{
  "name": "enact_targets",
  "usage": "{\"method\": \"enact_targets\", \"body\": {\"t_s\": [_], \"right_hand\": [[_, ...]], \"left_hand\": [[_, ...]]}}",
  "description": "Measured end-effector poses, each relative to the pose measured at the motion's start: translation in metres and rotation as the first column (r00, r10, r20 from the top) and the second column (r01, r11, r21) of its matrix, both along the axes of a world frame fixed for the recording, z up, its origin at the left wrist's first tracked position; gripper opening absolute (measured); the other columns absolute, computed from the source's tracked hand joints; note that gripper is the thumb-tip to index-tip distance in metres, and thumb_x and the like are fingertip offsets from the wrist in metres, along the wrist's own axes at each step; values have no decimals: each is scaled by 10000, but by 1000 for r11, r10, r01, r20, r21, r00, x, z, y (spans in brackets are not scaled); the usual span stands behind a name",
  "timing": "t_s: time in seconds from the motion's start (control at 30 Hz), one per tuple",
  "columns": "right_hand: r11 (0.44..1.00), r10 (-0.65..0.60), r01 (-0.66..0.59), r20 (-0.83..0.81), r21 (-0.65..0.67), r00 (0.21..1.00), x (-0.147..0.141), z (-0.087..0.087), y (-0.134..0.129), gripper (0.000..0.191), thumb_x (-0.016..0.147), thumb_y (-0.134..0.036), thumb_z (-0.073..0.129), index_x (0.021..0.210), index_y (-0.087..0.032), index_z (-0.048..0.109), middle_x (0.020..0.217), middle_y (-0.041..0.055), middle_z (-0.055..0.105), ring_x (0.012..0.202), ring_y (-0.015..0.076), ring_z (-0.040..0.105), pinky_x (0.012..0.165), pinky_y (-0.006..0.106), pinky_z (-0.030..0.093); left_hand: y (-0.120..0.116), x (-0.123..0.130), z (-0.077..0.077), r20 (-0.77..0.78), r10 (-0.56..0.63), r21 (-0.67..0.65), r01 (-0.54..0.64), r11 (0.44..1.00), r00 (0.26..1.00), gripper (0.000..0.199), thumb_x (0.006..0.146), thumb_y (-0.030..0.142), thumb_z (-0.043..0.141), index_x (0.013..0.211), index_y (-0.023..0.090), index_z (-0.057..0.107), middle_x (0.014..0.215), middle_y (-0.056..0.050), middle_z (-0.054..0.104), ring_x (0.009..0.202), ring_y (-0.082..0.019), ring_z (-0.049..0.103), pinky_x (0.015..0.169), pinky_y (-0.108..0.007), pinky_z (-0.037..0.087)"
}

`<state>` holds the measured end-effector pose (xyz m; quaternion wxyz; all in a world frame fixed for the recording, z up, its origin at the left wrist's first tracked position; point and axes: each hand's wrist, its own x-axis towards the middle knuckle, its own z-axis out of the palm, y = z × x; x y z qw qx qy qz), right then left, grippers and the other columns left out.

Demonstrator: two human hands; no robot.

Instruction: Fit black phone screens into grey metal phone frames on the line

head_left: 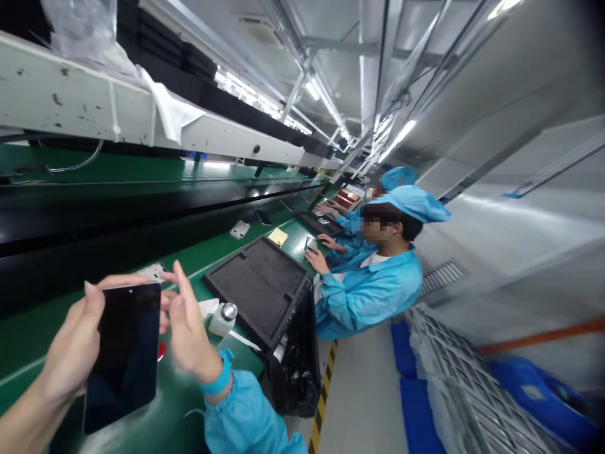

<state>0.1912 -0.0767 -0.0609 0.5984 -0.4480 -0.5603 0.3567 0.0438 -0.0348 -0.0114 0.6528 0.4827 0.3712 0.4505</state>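
Observation:
My left hand (pixel 78 343) is wrapped around a smartphone (pixel 123 353) with a dark, glossy screen. Its thumb lies along the phone's left edge, and the fingers behind the phone are mostly hidden. Close by the phone's upper right edge, my right hand (pixel 191 334) is raised with its fingers stretched and apart. A blue band circles that wrist, above a blue sleeve. Behind the phone's top, a pale phone-like part (pixel 152 271) lies on the green bench (pixel 182 413). A small red item (pixel 161 351) shows beside the phone.
Right of my hands stand a white bottle with a metal cap (pixel 224 320) and a black foam-lined tray (pixel 259 287). A black bag (pixel 300 381) hangs below the tray. Co-workers in blue (pixel 373 290) sit farther along the bench. A grey shelf beam (pixel 142 113) runs overhead.

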Motion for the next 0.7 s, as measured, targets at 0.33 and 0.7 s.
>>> {"method": "enact_targets", "body": {"t_s": [0.33, 0.7], "right_hand": [[981, 29, -52, -124, -187, 992, 14, 29, -30, 750, 856, -912, 546, 562, -231, 436, 418, -63, 371, 374, 80, 327, 385, 237, 215], [913, 386, -366, 90, -178, 918, 9, 20, -52, 753, 950, -896, 359, 756, -222, 635, 696, 38, 626, 680, 197, 617, 705, 349, 581]], "left_hand": [[-42, 17, -8, -96, -71, 249, 93, 964, 993, 630, 957, 730, 558, 1152, 187, 810, 998, -110, 840, 892, -303, 802, 897, -383, 644], [-14, -4, 21, 195, 197, -28, -195, 980, 961, 496, 909, 663, 681, 1161, 236, 666, 980, -83, 830, 726, -285, 789, 642, -407, 682]]}}
